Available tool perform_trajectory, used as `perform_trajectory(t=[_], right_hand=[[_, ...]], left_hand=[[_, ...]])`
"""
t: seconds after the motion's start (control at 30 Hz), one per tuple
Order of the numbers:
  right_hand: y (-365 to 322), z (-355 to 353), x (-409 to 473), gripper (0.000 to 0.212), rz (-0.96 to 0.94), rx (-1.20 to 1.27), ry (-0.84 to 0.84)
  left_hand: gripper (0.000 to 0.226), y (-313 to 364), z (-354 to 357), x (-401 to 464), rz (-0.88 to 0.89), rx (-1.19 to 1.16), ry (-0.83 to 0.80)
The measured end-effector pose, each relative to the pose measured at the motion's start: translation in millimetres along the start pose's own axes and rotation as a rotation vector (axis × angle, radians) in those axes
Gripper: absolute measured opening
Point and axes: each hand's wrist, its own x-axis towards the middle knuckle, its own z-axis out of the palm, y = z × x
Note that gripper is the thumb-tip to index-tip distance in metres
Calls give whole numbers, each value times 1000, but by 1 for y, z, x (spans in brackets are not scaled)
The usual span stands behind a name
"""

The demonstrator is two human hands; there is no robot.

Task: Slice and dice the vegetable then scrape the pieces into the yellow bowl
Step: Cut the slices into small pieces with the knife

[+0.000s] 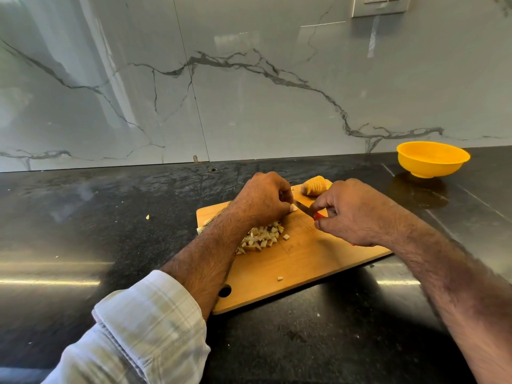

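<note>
Vegetable pieces (261,238) are piled mid cutting board (299,261). Left hand (263,200), fingers curled, pinches a piece beside the knife (304,209), gripped by the right hand (352,212). Sliced vegetable (314,186) waits at the board's far edge, yellow bowl (432,159) well beyond.

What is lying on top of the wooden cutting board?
On the cutting board: diced pieces, a sliced chunk, the knife. Both hands hide some of it.
</note>
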Motion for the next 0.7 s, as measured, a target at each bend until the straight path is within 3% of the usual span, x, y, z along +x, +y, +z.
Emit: perform_trajectory(t=[0.17,0.37,0.47,0.7], right_hand=[[-13,5,1,33,25,-129,-44],[-26,13,5,10,46,-247,-118],[-24,16,11,7,75,-191,-83],[-15,14,2,23,9,-80,104]], left_hand=[[13,3,-2,-1,-8,6,16],[5,4,-2,-2,-24,-6,18],[4,4,-3,-2,-20,-15,12],[8,-4,-15,-7,-24,-18,-40]])
